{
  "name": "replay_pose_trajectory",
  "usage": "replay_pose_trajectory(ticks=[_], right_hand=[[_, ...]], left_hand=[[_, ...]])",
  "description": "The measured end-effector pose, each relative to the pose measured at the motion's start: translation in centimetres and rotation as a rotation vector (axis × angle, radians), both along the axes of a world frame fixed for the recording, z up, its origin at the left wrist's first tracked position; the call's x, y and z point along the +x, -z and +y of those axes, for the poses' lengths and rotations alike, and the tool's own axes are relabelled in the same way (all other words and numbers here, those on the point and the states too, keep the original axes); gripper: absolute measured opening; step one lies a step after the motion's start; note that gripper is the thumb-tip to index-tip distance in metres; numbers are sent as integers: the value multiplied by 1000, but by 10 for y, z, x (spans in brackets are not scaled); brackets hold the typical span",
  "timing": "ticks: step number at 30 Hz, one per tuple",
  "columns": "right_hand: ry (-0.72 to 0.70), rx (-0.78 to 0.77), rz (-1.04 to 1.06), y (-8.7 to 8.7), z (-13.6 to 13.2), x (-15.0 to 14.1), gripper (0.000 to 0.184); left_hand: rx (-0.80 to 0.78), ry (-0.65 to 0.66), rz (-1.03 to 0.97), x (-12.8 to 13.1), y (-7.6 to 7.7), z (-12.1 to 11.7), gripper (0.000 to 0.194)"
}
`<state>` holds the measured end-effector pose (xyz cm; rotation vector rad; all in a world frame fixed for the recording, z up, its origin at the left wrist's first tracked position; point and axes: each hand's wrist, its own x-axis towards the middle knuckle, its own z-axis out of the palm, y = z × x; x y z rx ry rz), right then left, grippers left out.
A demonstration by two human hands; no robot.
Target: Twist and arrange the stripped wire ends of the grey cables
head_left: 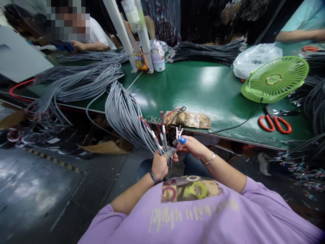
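Grey, round-sheathed cables [127, 113] ran in one bundle over the edge of the green table [193, 81], gripped near their ends by the fingers of the left hand [159, 165]. The right hand [191, 146], one finger blue-wrapped, pinched thin coloured wires [178, 146]. One pair of scissors [272, 119] lay rightward.

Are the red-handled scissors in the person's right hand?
No, the scissors lie on the green table, apart from the right hand.

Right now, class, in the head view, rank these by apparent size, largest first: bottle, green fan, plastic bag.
1. Green fan
2. Plastic bag, partly hidden behind the fan
3. Bottle
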<state>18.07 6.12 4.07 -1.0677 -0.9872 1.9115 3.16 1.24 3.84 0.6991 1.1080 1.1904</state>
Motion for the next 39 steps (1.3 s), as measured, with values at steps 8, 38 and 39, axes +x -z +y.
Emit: replay_pose_trajectory(ticks=[8,38,39], right_hand=[[-17,67,-40,4,-7,6,33],[124,-139,297,26,18,-6,42],[134,-110,308,26,20,-8,42]], left_hand=[[3,75,28,-3,3,-3,24],[-36,113,-44,-3,-9,4,24],[-38,107,-53,-1,-10,6,24]])
